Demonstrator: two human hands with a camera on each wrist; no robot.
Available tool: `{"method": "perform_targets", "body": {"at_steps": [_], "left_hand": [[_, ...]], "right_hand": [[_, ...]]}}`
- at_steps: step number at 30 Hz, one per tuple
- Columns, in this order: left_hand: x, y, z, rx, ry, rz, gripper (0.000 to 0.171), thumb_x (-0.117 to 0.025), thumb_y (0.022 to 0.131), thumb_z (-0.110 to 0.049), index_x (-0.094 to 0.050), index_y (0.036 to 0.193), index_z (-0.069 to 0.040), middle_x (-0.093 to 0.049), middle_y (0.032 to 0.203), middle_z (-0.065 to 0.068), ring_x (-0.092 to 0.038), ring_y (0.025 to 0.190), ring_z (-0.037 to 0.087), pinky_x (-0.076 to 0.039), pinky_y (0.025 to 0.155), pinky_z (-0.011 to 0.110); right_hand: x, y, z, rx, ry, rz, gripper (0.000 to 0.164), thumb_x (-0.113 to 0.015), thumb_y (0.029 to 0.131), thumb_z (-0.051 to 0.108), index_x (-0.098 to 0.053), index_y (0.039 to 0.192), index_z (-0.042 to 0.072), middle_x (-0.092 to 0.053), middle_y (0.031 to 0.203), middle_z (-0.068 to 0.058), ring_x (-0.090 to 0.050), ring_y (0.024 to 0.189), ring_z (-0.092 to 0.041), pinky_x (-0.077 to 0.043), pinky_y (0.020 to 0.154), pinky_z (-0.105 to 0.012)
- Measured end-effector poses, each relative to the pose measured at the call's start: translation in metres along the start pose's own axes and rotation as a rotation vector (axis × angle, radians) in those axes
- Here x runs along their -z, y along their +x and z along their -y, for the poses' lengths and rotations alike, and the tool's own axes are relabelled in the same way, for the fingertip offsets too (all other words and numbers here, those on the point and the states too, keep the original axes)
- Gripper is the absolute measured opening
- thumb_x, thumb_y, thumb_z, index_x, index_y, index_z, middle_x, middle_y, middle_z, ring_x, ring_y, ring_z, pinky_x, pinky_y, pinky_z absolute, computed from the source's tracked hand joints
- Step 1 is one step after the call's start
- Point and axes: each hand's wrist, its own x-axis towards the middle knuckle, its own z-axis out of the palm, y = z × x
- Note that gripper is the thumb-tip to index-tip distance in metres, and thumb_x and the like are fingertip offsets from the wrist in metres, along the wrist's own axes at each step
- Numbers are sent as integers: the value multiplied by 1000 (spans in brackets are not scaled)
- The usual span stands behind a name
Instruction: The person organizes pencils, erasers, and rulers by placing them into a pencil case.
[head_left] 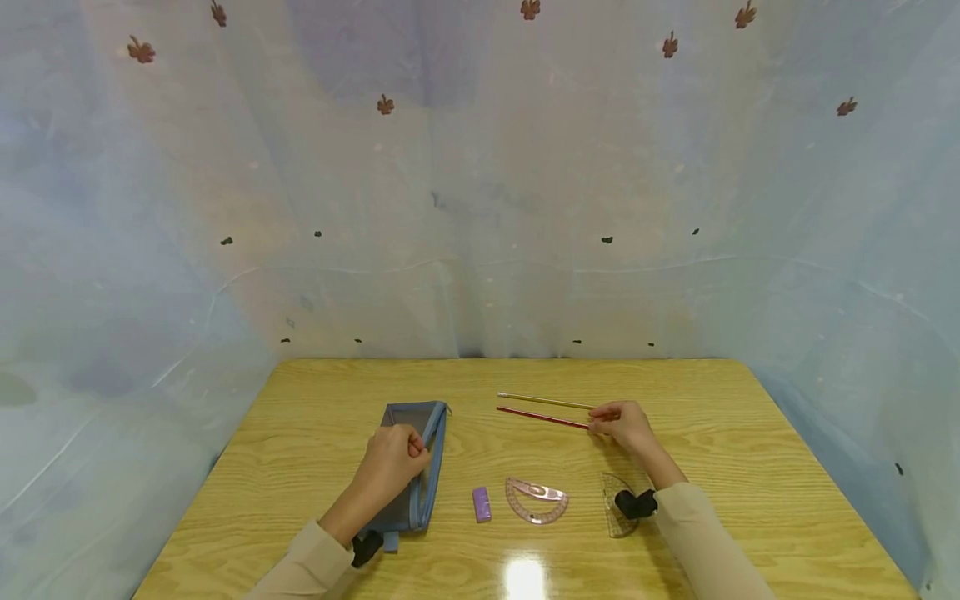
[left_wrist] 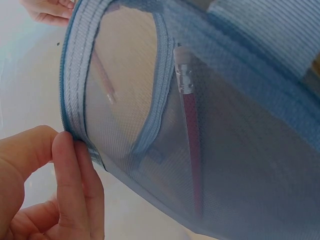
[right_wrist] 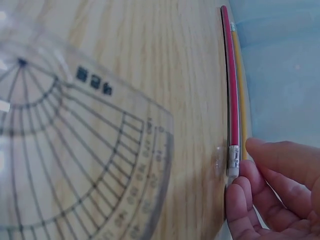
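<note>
Left hand (head_left: pixel 397 457) fingers pinch mesh pouch (head_left: pixel 401 507) by zip edge at left; right hand (head_left: pixel 626 425) fingers, slightly parted, at right ends of yellow pencil (head_left: pixel 546 401) and red pencil (head_left: pixel 542 417), hold unclear; desk (head_left: pixel 468 442) strip separates pouch, pencils.

There is one yellow pencil (head_left: pixel 547 401), one red pencil (head_left: pixel 543 417) and one more pencil (left_wrist: pixel 191 130) inside a single pencil case (left_wrist: pixel 250 150): three in all. One pink protractor (head_left: pixel 537 490) and one clear protractor (right_wrist: pixel 90 140) make two. One purple eraser (head_left: pixel 482 505). Two hands, one left hand (head_left: pixel 396 458) and one right hand (head_left: pixel 626 423). One table (head_left: pixel 330 433).
</note>
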Motion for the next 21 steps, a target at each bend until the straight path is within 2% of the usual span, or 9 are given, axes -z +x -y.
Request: {"method": "perform_targets", "body": {"at_steps": [9,16,21], "left_hand": [[1,1,0,-11,-5,-6,18,-72,80,5,-62,71,-8,-56,62,-3,-51,51,5,-46,46,22],[1,1,0,-1,-6,1,18,-72,80,4,-62,71,-8,-56,62,-3,-51,51,5,-47,48,23],[2,0,1,-1,-9,0,17,-72,80,4,-63,72,-8,-57,63,-3,-52,52,5,-47,49,23]], "right_hand": [[-1,0,-1,53,-17,16,19,-74,85,-5,-70,102,-13,-70,95,-20,-67,85,-30,-57,75,-40],[-3,2,-4,81,-42,13,15,-74,84,-8,-70,98,-12,-69,88,-17,-64,79,-25,-55,64,-31],[-5,1,-4,80,-75,12,14,-75,84,-6,-71,97,-11,-68,85,-14,-63,75,-23,-52,60,-30]]}}
